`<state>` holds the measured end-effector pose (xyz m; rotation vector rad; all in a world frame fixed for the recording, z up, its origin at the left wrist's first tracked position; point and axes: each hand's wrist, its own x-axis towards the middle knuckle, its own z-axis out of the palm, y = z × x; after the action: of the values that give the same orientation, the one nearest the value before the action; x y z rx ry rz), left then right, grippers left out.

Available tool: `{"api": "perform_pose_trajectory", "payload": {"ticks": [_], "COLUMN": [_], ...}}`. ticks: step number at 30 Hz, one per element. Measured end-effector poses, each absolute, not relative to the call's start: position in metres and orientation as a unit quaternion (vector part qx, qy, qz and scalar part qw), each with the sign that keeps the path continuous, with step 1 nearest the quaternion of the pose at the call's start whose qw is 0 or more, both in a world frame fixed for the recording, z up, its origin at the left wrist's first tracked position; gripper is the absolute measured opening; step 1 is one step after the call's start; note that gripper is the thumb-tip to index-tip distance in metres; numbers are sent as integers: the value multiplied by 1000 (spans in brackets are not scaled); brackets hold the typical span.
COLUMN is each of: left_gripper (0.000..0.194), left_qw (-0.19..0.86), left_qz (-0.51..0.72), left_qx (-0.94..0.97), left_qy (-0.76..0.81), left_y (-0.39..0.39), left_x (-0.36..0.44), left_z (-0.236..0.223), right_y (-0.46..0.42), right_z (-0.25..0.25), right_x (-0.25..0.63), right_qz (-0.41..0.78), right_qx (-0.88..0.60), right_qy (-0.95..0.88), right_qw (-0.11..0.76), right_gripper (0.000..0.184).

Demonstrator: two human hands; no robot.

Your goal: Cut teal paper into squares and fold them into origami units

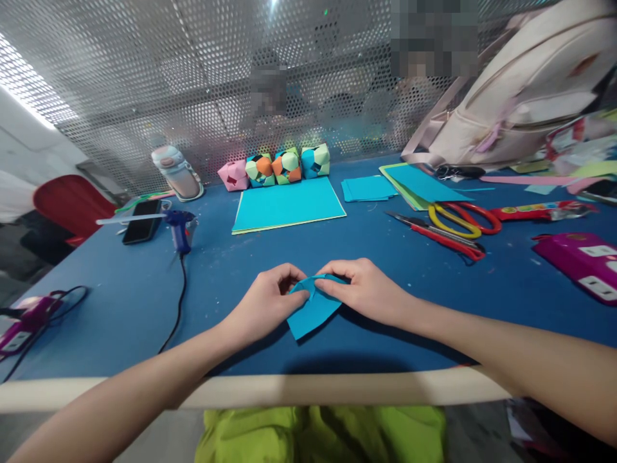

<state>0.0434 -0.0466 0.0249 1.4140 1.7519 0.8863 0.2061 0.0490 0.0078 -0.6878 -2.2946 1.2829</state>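
Note:
A small piece of blue paper [315, 315] is held just above the blue table, near its front edge. My left hand [267, 299] pinches its left side, thumb on top and fingers behind. On the upper right, my right hand [361, 289] grips the same sheet, its thumb lying across the top. Between the two thumbs the paper is creased and bent. The fingertips behind the sheet are partly hidden. Beyond the hands lies a large stack of blue paper [289, 204] with a light green edge beneath.
Folded paper balls [288, 166] line the back. Smaller blue sheets [369, 188], scissors [456, 220] and a red cutter [450, 242] lie right, near a purple power strip [578, 260]. A corded blue glue gun [180, 230], a phone [143, 222] and a bottle [178, 173] stand left.

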Motion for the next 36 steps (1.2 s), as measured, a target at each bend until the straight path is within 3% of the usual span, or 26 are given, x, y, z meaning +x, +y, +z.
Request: {"api": "perform_pose_trajectory", "payload": {"ticks": [16, 26, 36], "left_gripper": [6, 8, 14], "left_qw": [289, 262, 74], "left_qz": [296, 341, 213], "left_qx": [609, 572, 742], "left_qy": [677, 699, 632], "left_y": [-50, -48, -58], "left_x": [43, 41, 40], "left_z": [29, 26, 9], "right_y": [46, 49, 44], "right_z": [4, 4, 6], "right_x": [208, 206, 206], "right_qz": [369, 396, 383], "right_qx": [-157, -195, -204], "right_qy": [-878, -876, -882], "right_qw": [261, 195, 181], "right_gripper": [15, 15, 18]}}
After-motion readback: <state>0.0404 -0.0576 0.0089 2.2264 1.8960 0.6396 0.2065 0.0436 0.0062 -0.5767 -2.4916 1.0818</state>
